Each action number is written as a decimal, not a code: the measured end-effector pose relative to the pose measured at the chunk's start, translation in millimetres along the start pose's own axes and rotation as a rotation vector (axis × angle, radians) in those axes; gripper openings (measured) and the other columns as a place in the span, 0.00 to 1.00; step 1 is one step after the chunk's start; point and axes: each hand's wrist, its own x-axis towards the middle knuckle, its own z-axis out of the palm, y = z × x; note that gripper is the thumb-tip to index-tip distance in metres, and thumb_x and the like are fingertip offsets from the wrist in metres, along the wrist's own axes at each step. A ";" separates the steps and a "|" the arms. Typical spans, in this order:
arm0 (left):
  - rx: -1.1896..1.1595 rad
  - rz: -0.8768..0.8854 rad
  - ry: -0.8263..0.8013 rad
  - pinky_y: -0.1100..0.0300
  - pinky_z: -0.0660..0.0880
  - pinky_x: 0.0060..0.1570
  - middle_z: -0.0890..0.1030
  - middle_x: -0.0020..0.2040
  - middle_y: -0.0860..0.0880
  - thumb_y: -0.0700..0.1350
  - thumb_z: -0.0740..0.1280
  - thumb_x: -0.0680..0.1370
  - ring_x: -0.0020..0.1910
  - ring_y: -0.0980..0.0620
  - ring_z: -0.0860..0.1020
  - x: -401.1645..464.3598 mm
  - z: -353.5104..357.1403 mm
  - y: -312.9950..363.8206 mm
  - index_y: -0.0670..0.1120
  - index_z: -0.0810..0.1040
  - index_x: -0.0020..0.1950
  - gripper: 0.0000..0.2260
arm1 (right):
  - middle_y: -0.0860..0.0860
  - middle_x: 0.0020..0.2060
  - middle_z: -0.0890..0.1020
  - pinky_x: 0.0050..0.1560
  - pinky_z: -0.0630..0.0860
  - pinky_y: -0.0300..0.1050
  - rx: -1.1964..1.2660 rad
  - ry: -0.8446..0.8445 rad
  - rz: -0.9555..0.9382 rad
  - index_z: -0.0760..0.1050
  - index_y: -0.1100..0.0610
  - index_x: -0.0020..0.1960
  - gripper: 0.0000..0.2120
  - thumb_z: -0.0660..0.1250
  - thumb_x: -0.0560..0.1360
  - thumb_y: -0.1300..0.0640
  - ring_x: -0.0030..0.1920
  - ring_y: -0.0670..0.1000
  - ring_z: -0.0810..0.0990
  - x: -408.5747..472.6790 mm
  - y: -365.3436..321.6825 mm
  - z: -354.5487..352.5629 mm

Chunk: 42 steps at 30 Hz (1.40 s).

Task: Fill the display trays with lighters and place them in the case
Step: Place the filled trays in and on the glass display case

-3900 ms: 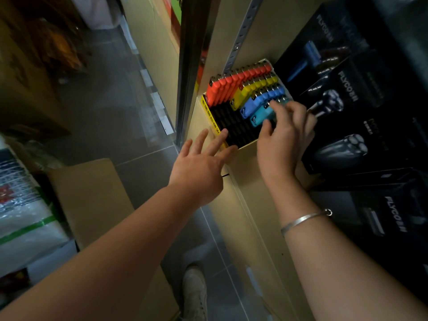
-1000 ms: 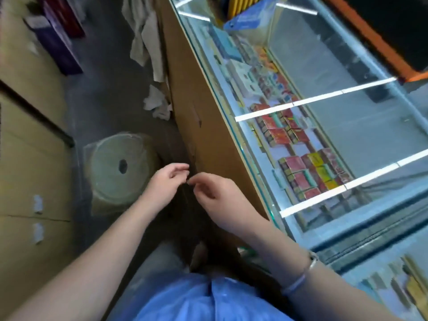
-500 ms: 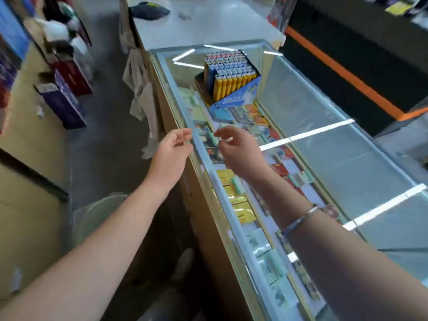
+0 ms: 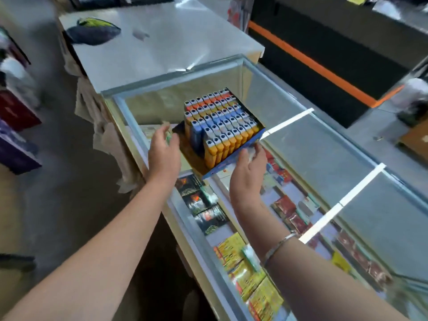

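Observation:
A blue cardboard display tray stands on the glass top of the display case. It holds rows of yellow, blue and orange lighters with silver tops, and a few slots at its front left corner look unfilled. My left hand is at the tray's left side with its fingers loosely extended. At the tray's front right edge is my right hand, fingers straight and at or touching the blue wall. Motion blur hides whether either hand makes contact.
Under the glass lie several rows of cigarette packs. White strips cross the glass top. Behind the case is a white counter with a dark pouch. Cloths hang at the case's left end above the grey floor.
I have turned from the shelf tray to the glass case. Over the last second both hands rose from near my lap and reached forward to the sides of the lighter tray.

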 end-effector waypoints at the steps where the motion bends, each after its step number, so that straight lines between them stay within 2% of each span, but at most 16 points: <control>1: -0.007 0.004 -0.020 0.62 0.64 0.61 0.71 0.67 0.51 0.45 0.56 0.81 0.65 0.54 0.68 9.5 4.2 1.4 0.50 0.68 0.69 0.16 | 0.51 0.67 0.68 0.70 0.61 0.48 0.041 0.018 -0.005 0.60 0.55 0.71 0.20 0.54 0.81 0.52 0.68 0.50 0.65 4.1 0.4 4.1; 4: 0.061 0.039 -0.075 0.62 0.66 0.58 0.75 0.63 0.50 0.40 0.56 0.79 0.62 0.52 0.71 26.6 13.1 2.5 0.49 0.72 0.66 0.16 | 0.47 0.56 0.73 0.60 0.67 0.45 0.173 0.074 -0.018 0.65 0.52 0.63 0.11 0.54 0.81 0.54 0.57 0.45 0.72 13.2 -4.7 14.5; 6: 0.095 0.048 -0.088 0.62 0.67 0.55 0.78 0.58 0.52 0.37 0.57 0.77 0.58 0.53 0.73 28.7 12.8 1.6 0.51 0.75 0.63 0.18 | 0.49 0.54 0.74 0.60 0.68 0.47 0.183 0.108 -0.005 0.65 0.51 0.60 0.09 0.53 0.81 0.53 0.56 0.47 0.72 17.6 -6.4 16.7; 9: 0.144 0.064 -0.124 0.61 0.69 0.51 0.80 0.53 0.54 0.36 0.57 0.74 0.55 0.53 0.75 23.9 3.8 0.7 0.53 0.79 0.57 0.18 | 0.53 0.55 0.75 0.61 0.71 0.52 0.218 0.114 0.073 0.66 0.51 0.61 0.12 0.51 0.81 0.50 0.56 0.51 0.74 24.1 -6.2 10.3; 12: 0.141 -0.006 -0.182 0.57 0.73 0.48 0.82 0.44 0.56 0.36 0.56 0.73 0.49 0.54 0.78 11.5 -4.7 0.0 0.57 0.80 0.44 0.18 | 0.51 0.49 0.78 0.48 0.77 0.43 0.284 0.060 0.140 0.69 0.54 0.62 0.16 0.51 0.80 0.48 0.47 0.41 0.79 34.9 -7.4 -5.5; 15: 0.057 -0.087 -0.259 0.60 0.72 0.36 0.82 0.34 0.58 0.35 0.55 0.73 0.35 0.62 0.80 -2.5 -7.5 -0.7 0.53 0.80 0.37 0.18 | 0.52 0.48 0.83 0.47 0.79 0.44 0.379 -0.039 0.197 0.79 0.50 0.49 0.15 0.56 0.77 0.45 0.49 0.47 0.82 43.0 -6.2 -25.9; 16: 0.029 -0.095 -0.274 0.61 0.72 0.34 0.82 0.33 0.58 0.36 0.55 0.73 0.33 0.62 0.79 -5.5 -6.6 0.4 0.52 0.80 0.38 0.17 | 0.50 0.43 0.85 0.39 0.79 0.40 0.413 -0.062 0.213 0.81 0.49 0.42 0.16 0.58 0.77 0.45 0.44 0.47 0.84 43.6 -6.2 -31.9; 18: -0.017 -0.095 -0.304 0.60 0.75 0.39 0.83 0.37 0.56 0.40 0.56 0.77 0.40 0.58 0.81 -10.1 1.2 6.0 0.52 0.80 0.43 0.15 | 0.48 0.35 0.85 0.28 0.76 0.35 0.462 -0.111 0.238 0.81 0.49 0.36 0.18 0.57 0.78 0.46 0.36 0.45 0.84 41.8 -5.0 -40.3; 21: -0.197 -0.216 -0.340 0.54 0.74 0.53 0.82 0.51 0.51 0.55 0.55 0.79 0.53 0.52 0.79 -17.2 18.3 15.3 0.51 0.80 0.54 0.16 | 0.48 0.39 0.85 0.31 0.76 0.36 0.430 -0.145 0.257 0.80 0.49 0.40 0.20 0.54 0.78 0.43 0.38 0.46 0.84 36.8 -0.3 -44.5; 23: -0.381 -0.298 -0.408 0.52 0.75 0.53 0.83 0.53 0.49 0.61 0.52 0.79 0.54 0.50 0.80 -20.4 23.5 18.9 0.52 0.80 0.56 0.22 | 0.48 0.41 0.85 0.36 0.76 0.40 0.420 -0.150 0.269 0.82 0.47 0.41 0.21 0.53 0.78 0.41 0.40 0.46 0.84 34.7 1.4 -46.0; 27: -0.525 -0.264 -0.534 0.61 0.78 0.39 0.84 0.51 0.49 0.60 0.52 0.79 0.51 0.52 0.81 -29.6 22.3 24.9 0.53 0.82 0.53 0.21 | 0.48 0.44 0.85 0.52 0.74 0.50 0.421 -0.154 0.289 0.83 0.44 0.42 0.19 0.54 0.79 0.43 0.46 0.47 0.83 32.2 2.7 -57.8; 29: -0.522 -0.234 -0.589 0.63 0.78 0.37 0.84 0.50 0.49 0.60 0.54 0.78 0.50 0.52 0.82 -38.3 24.1 24.1 0.55 0.82 0.53 0.19 | 0.48 0.45 0.85 0.53 0.75 0.52 0.407 -0.166 0.269 0.83 0.45 0.45 0.15 0.58 0.77 0.45 0.48 0.48 0.83 27.8 5.5 -67.7; 31: -0.514 -0.227 -0.659 0.63 0.78 0.37 0.83 0.51 0.50 0.61 0.55 0.76 0.50 0.52 0.82 -49.3 27.0 24.8 0.56 0.81 0.53 0.19 | 0.46 0.43 0.85 0.49 0.77 0.49 0.402 -0.174 0.259 0.83 0.46 0.45 0.13 0.61 0.75 0.44 0.47 0.47 0.83 20.7 7.9 -79.9; 34: -0.538 -0.237 -0.758 0.62 0.78 0.38 0.83 0.51 0.49 0.62 0.55 0.76 0.50 0.51 0.82 -71.8 32.2 24.9 0.56 0.80 0.55 0.19 | 0.45 0.40 0.85 0.35 0.79 0.38 0.449 -0.148 0.275 0.83 0.48 0.45 0.12 0.64 0.73 0.44 0.42 0.45 0.84 7.5 11.3 -104.7; 37: -0.559 -0.284 -0.802 0.59 0.78 0.37 0.82 0.53 0.46 0.61 0.59 0.74 0.50 0.48 0.81 -100.6 39.3 26.5 0.49 0.74 0.63 0.23 | 0.50 0.44 0.85 0.39 0.79 0.42 0.551 -0.072 0.301 0.81 0.55 0.53 0.14 0.65 0.73 0.48 0.46 0.51 0.84 -10.2 11.9 -134.9; 42: -0.564 -0.318 -0.935 0.57 0.78 0.37 0.82 0.51 0.46 0.58 0.63 0.72 0.48 0.46 0.82 -158.5 57.1 38.0 0.48 0.67 0.66 0.26 | 0.51 0.42 0.85 0.36 0.79 0.43 0.655 0.022 0.343 0.82 0.53 0.47 0.12 0.66 0.72 0.47 0.43 0.53 0.84 -44.9 10.5 -194.7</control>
